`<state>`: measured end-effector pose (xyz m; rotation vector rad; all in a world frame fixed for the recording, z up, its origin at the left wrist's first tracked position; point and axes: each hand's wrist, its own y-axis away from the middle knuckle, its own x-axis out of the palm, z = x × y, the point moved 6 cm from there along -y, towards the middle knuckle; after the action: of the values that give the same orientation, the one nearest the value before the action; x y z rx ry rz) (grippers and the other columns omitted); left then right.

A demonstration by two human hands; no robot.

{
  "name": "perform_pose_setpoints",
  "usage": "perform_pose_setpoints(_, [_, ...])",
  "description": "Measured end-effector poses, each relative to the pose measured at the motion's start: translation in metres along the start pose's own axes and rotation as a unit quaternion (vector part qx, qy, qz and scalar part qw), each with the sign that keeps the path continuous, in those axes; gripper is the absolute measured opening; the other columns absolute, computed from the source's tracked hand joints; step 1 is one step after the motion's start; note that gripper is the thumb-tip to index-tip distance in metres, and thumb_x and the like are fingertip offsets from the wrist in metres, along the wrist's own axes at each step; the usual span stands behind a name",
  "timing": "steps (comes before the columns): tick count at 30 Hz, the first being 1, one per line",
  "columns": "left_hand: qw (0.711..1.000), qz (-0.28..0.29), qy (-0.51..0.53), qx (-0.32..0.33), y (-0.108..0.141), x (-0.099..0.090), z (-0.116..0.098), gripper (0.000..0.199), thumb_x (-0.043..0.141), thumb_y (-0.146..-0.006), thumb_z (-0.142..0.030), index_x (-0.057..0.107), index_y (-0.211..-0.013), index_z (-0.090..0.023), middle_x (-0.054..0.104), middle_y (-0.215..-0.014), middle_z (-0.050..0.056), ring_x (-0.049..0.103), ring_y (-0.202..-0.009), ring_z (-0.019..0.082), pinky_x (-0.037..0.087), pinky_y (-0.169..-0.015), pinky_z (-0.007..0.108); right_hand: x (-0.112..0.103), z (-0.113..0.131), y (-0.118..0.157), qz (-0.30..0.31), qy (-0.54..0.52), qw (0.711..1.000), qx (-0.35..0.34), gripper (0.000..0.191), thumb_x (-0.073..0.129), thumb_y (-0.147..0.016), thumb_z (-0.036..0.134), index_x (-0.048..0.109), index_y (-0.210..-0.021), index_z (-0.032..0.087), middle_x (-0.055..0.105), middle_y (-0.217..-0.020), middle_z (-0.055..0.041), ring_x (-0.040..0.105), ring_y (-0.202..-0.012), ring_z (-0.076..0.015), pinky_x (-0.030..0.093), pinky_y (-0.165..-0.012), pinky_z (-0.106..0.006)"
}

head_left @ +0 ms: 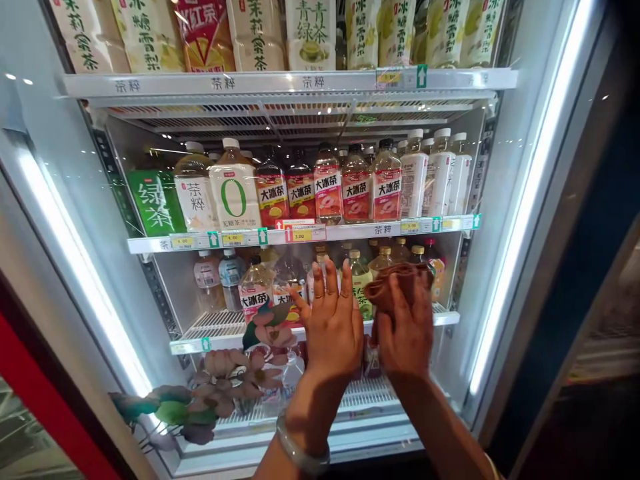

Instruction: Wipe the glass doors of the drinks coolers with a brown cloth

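At right of centre, a bunched brown cloth [381, 292] rests beneath your right hand [407, 333], whose fingers lie along it; you cannot tell whether they clamp it. Just to the left, your left hand [334, 327] is raised with its fingers spread apart, a pale bangle [295, 450] around the wrist. On the far side of both hands, bottles [257, 293] stand on the lower shelf [189, 347], and red-labelled bottles [328, 190] line the middle shelf [350, 232] above. Near left you see pinkish flowers [225, 363], while light strips [530, 200] flank the cooler [503, 127] left and right.
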<state>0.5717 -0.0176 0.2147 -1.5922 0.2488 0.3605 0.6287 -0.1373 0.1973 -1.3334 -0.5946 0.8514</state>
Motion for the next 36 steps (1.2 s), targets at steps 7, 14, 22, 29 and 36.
perform_pose_setpoints(7, [1.000, -0.003, 0.018, -0.005, 0.004, 0.012, -0.020, 0.080, 0.046, -0.097, -0.015, 0.008, -0.166, -0.024, 0.014, -0.172, 0.009, -0.002, -0.162, 0.024, -0.022, -0.124, 0.060, -0.012, -0.025, -0.010, 0.032, -0.032, 0.998, -0.034, 0.069, 0.051, -0.094, 0.010, 0.038, -0.158, 0.035, 0.035, -0.167, -0.0046, 0.028, -0.157, -0.0272, 0.031, -0.126, -0.061])
perform_pose_setpoints(14, [0.997, 0.020, 0.031, 0.064, 0.022, 0.037, -0.059, 0.076, 0.044, -0.098, -0.019, 0.010, -0.166, -0.017, 0.025, -0.169, 0.011, 0.005, -0.162, 0.022, -0.016, -0.129, 0.052, -0.016, -0.058, 0.016, -0.021, -0.007, 1.000, 0.019, 0.071, 0.053, -0.094, 0.014, 0.034, -0.160, 0.035, 0.032, -0.168, -0.0068, 0.029, -0.157, -0.0318, 0.038, -0.122, -0.062])
perform_pose_setpoints(22, [0.999, 0.013, 0.032, 0.041, 0.019, 0.042, -0.066, 0.078, 0.045, -0.098, -0.019, 0.007, -0.166, -0.018, 0.024, -0.170, 0.011, 0.004, -0.162, 0.023, -0.021, -0.126, 0.054, -0.035, -0.095, -0.005, 0.007, -0.027, 0.999, -0.019, 0.070, 0.052, -0.092, 0.010, 0.041, -0.156, 0.038, 0.032, -0.168, -0.0044, 0.028, -0.157, -0.0311, 0.027, -0.125, -0.066])
perform_pose_setpoints(29, [0.999, 0.003, 0.032, 0.032, 0.018, 0.048, -0.070, 0.079, 0.048, -0.097, -0.020, 0.009, -0.166, -0.021, 0.015, -0.171, 0.010, 0.000, -0.162, 0.025, -0.023, -0.125, 0.057, -0.029, -0.094, 0.023, -0.042, 0.010, 0.999, 0.020, 0.070, 0.054, -0.092, 0.013, 0.040, -0.157, 0.033, 0.031, -0.168, -0.0087, 0.031, -0.155, -0.0350, 0.036, -0.121, -0.064])
perform_pose_setpoints(36, [0.999, 0.010, 0.036, 0.017, 0.017, 0.052, -0.074, 0.079, 0.048, -0.096, -0.020, 0.011, -0.166, -0.021, 0.010, -0.172, 0.011, 0.000, -0.162, 0.026, -0.023, -0.123, 0.058, -0.040, -0.108, 0.000, -0.005, -0.010, 1.000, -0.009, 0.064, 0.053, -0.094, 0.015, 0.045, -0.154, 0.035, 0.034, -0.167, -0.0055, 0.032, -0.156, -0.0310, 0.029, -0.125, -0.065])
